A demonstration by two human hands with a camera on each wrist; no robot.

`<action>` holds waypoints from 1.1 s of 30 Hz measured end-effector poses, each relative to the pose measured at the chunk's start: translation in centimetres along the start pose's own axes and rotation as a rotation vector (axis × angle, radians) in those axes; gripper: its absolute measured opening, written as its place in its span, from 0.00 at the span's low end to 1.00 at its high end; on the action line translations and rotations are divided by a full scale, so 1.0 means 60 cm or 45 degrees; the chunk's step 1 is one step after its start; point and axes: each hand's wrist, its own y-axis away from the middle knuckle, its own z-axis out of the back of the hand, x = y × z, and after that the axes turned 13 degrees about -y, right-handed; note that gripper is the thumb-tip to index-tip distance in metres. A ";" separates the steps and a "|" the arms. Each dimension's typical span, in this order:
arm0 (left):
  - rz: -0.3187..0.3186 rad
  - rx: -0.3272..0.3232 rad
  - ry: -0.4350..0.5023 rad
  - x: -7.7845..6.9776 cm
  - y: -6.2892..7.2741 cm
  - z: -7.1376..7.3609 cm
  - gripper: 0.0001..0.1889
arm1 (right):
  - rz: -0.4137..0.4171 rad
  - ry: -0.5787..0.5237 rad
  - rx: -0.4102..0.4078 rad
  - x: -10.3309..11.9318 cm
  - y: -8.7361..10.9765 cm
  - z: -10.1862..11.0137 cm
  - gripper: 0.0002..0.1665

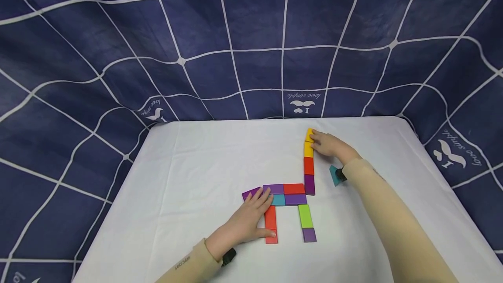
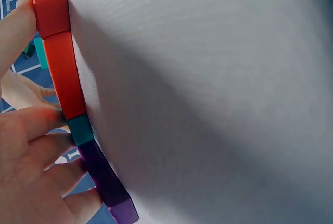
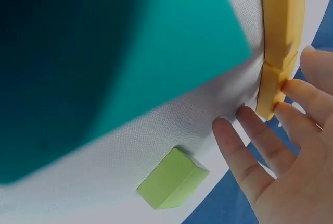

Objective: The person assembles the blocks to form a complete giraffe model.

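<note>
Flat coloured blocks lie on a white cloth in a joined figure. My left hand [image 1: 245, 222] is spread over its left part, thumb at the lower red block [image 1: 271, 236], fingertips over the teal block [image 1: 278, 200] and the tilted purple block [image 1: 251, 192]. In the left wrist view its fingers [image 2: 47, 122] lie straight along the blocks' edges. My right hand [image 1: 330, 145] touches the top yellow block [image 1: 309, 134] with extended fingertips, at the upper end of an upright column. Another yellow block [image 1: 308, 149], a red block [image 1: 308, 166] and a dark purple block [image 1: 309, 184] continue below.
A loose teal block [image 1: 335, 175] lies beside my right wrist. In the right wrist view a loose green block [image 3: 173, 178] sits near the fingertips. A lime block [image 1: 305, 216] and a purple block [image 1: 309, 235] form the right leg. A blue checked cloth [image 1: 255, 71] hangs behind.
</note>
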 end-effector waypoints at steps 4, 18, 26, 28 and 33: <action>-0.001 -0.001 0.006 0.001 -0.001 0.000 0.51 | -0.007 -0.014 0.013 -0.002 -0.005 0.000 0.33; 0.001 0.003 0.004 0.002 -0.002 -0.001 0.51 | -0.016 -0.007 -0.001 0.000 -0.004 -0.003 0.35; -0.016 -0.011 0.003 0.000 0.000 0.001 0.50 | -0.021 0.044 0.030 -0.001 -0.005 -0.004 0.33; -0.020 -0.014 0.005 0.000 0.000 0.001 0.50 | -0.015 0.037 0.034 -0.003 -0.005 -0.004 0.33; -0.026 -0.022 0.011 0.000 0.001 0.001 0.50 | 0.000 0.035 0.033 -0.003 -0.003 -0.002 0.32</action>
